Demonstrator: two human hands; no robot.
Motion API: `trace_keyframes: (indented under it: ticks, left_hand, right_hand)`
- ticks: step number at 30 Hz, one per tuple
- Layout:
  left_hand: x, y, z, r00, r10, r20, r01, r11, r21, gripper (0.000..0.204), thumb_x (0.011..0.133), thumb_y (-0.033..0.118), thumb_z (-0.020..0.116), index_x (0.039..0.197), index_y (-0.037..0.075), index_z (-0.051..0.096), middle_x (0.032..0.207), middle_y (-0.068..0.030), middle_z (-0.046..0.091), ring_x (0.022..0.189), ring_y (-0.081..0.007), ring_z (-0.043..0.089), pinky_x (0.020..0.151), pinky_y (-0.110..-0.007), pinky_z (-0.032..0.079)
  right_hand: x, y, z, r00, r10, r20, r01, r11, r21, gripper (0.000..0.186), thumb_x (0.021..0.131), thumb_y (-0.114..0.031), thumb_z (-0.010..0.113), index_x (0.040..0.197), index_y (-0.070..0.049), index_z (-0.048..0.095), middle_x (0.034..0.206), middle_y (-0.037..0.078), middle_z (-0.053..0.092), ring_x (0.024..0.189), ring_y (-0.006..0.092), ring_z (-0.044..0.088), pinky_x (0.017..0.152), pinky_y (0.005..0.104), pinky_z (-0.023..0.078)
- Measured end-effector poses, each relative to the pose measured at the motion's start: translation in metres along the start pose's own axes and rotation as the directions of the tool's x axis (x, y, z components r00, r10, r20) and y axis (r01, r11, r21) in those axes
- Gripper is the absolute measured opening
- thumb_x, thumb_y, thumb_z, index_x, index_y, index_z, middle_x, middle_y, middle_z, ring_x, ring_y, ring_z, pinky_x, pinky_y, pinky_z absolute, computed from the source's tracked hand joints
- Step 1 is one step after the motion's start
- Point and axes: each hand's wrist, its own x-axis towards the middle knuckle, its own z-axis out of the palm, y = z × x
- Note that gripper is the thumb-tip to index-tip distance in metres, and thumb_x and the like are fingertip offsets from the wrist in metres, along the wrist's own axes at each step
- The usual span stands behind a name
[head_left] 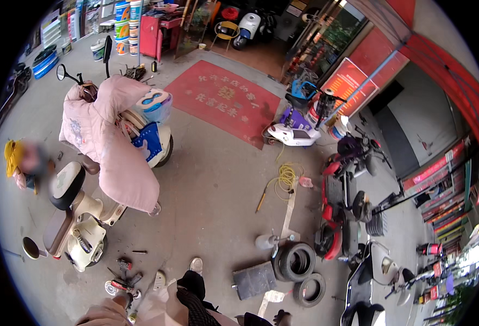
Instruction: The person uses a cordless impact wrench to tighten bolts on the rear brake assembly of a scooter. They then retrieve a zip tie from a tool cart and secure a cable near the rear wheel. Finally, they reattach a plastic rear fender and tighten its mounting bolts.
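Their grips too obscured to tell, the left hand (123, 300) is at a cluster of red-and-black power tools (121, 284) on the floor (217, 217), the right hand (283, 317) well apart, with a pale shoe (159, 280) so near that one misstep could kick the tools.

Pwr tool (120, 284) red/blk, scooter cover (125, 168) pink, hose (286, 169) yel., mat (222, 111) red (w/ yel. & pale lettering).
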Motion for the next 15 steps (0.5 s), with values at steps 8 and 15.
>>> trace_keyframes:
  ticks: [8,15]
  left_hand:
    - [-0.331,0.524,0.042,0.513,0.855,-0.081,-0.787,0.430,-0.442,0.017,0.091,0.010,0.057,0.104,0.002,0.064,0.088,-0.0044,0.064,0.076,-0.0133,0.056,0.067,-0.026,0.046]
    - [-0.157,0.634,-0.069,0.524,0.842,0.127,-0.316,0.331,-0.889,0.023,0.091,0.008,0.049,0.107,-0.004,0.059,0.093,-0.0142,0.064,0.083,-0.0284,0.062,0.073,-0.040,0.050]
  right_hand:
    - [0.107,-0.341,-0.024,0.962,0.051,0.268,-0.043,0.998,-0.036,0.032,0.091,-0.039,0.049,0.098,-0.009,0.057,0.087,0.011,0.062,0.071,0.0236,0.058,0.057,0.0395,0.045]
    - [0.300,-0.538,-0.019,0.906,0.092,0.414,-0.015,0.982,-0.186,0.031,0.090,-0.038,0.045,0.101,-0.011,0.057,0.100,0.012,0.063,0.084,0.0257,0.060,0.065,0.0430,0.047]
